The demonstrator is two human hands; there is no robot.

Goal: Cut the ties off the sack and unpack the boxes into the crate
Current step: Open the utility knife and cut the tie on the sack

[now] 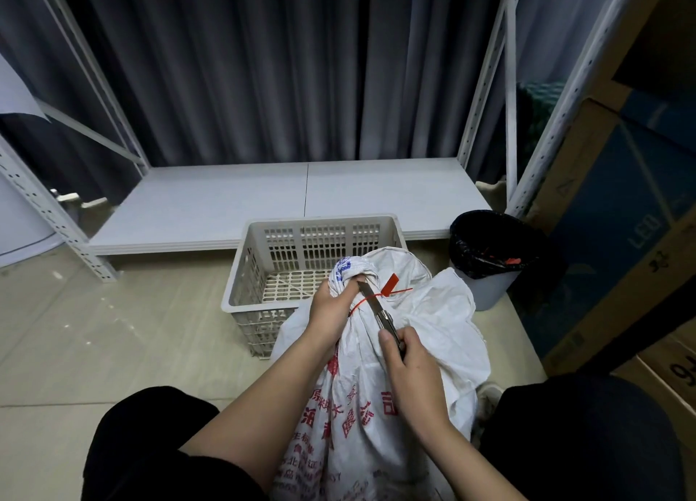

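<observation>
Now, left hand (pixel 331 305) clenched around the bunched neck of the white sack (pixel 376 406), upright between the knees, just before the empty crate (pixel 316 259). Right hand (pixel 412 369) wrapped around a knife (pixel 378 308), blade against the red tie (pixel 371 297) at the neck.

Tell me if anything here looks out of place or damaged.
Nothing stands out. The white sack stands tied with a red tie, the left hand gripping its neck, the right hand holding a knife at the tie. The crate behind holds no boxes; the lined bin stands upright.
</observation>
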